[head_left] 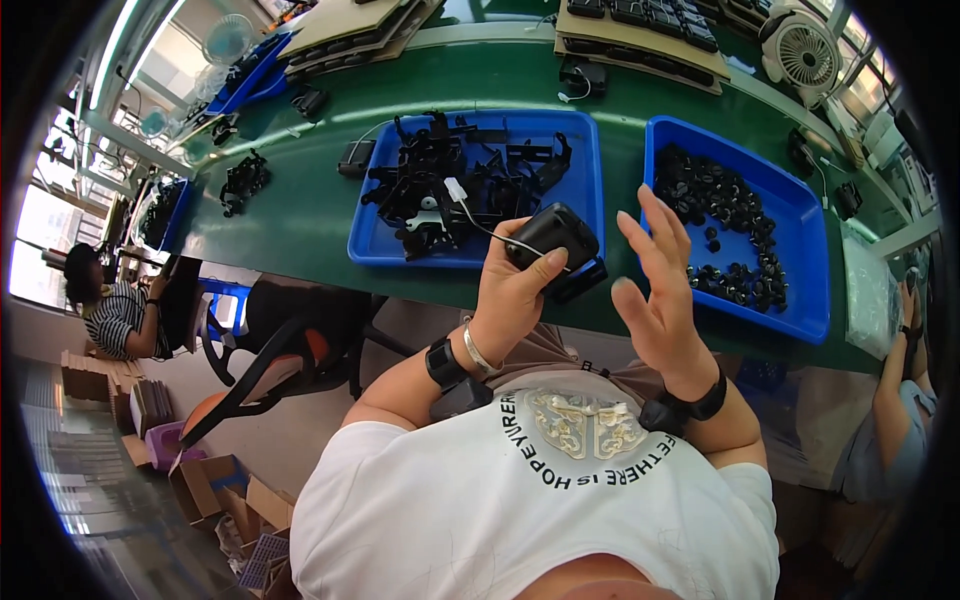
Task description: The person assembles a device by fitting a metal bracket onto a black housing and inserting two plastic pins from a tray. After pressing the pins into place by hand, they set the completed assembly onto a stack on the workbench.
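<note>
My left hand [512,297] is closed around a black plastic box-shaped device [556,236], thumb across its near side. From the device a thin white cable runs up and left to a white plug [456,190], which hangs over the parts tray. My right hand [660,292] is raised just right of the device, fingers spread and holding nothing. Beyond my left hand lies a blue tray [588,150] with black plastic brackets [425,165] heaped mostly in its left part. Small round black knob-like pieces [735,200] fill much of a second blue tray [795,275] at the right.
The green table [300,220] carries another black device [356,157] beside the left tray and a bracket cluster [243,183] farther left. Stacked boards [640,55] and a fan [803,52] stand at the back. A chair [285,365] and people flank me.
</note>
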`<control>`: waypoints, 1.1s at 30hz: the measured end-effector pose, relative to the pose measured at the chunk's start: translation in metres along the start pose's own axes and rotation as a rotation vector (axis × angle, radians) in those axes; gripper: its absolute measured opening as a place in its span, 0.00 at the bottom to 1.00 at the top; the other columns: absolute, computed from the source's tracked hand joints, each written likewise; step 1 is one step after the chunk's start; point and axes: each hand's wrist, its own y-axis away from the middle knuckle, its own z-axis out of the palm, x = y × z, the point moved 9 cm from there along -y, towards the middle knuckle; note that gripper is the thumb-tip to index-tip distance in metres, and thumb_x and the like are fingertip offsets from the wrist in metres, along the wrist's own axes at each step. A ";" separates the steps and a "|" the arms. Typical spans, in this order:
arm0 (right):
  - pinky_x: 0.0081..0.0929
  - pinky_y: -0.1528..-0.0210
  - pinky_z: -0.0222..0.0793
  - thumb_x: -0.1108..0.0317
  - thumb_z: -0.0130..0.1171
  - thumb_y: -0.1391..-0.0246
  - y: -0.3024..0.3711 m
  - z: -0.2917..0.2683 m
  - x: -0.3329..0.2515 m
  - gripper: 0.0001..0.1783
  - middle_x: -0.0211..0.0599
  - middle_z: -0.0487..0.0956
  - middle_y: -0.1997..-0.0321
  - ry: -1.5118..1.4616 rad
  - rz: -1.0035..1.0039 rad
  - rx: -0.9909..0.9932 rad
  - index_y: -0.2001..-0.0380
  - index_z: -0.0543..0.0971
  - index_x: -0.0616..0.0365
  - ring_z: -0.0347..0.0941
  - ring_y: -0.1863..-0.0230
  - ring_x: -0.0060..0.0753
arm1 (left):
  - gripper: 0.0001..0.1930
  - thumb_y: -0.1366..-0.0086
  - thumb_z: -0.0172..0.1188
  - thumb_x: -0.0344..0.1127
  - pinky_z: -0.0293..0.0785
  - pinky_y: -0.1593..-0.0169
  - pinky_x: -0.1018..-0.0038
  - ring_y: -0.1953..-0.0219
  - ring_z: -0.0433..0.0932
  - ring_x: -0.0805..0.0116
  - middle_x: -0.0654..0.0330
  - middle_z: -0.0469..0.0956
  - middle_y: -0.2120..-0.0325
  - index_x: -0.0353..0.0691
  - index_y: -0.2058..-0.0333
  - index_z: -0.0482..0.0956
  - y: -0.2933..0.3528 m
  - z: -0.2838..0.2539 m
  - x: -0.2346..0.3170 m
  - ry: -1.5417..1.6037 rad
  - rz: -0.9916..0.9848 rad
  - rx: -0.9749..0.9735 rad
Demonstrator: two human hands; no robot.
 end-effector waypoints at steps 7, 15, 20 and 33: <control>0.39 0.34 0.37 0.45 0.45 0.42 -0.002 0.001 0.010 0.32 0.50 0.53 0.34 0.162 0.117 0.024 0.47 0.69 0.64 0.44 0.33 0.49 | 0.22 0.44 0.61 0.24 0.74 0.55 0.76 0.58 0.74 0.71 0.59 0.72 0.60 0.39 0.53 0.61 0.006 0.002 0.007 0.013 0.000 -0.016; 0.39 0.34 0.37 0.49 0.44 0.41 0.000 0.015 0.019 0.29 0.50 0.54 0.34 0.179 0.113 -0.060 0.48 0.71 0.63 0.44 0.33 0.48 | 0.22 0.43 0.60 0.25 0.75 0.56 0.73 0.58 0.75 0.70 0.58 0.72 0.60 0.38 0.54 0.60 0.007 0.006 0.006 -0.002 0.009 -0.027; 0.38 0.35 0.37 0.49 0.44 0.41 -0.005 0.011 -0.010 0.28 0.50 0.55 0.34 -0.089 -0.074 -0.032 0.49 0.71 0.63 0.45 0.33 0.48 | 0.21 0.43 0.60 0.25 0.76 0.56 0.72 0.59 0.76 0.68 0.57 0.72 0.60 0.39 0.53 0.60 0.005 0.012 0.020 -0.024 0.082 -0.025; 0.36 0.40 0.50 0.61 0.54 0.45 -0.002 0.006 0.017 0.20 0.43 0.69 0.43 0.252 0.066 0.084 0.55 0.74 0.65 0.58 0.40 0.43 | 0.23 0.43 0.60 0.24 0.74 0.57 0.77 0.60 0.74 0.72 0.59 0.72 0.61 0.39 0.53 0.60 0.007 0.015 0.014 -0.087 0.119 -0.047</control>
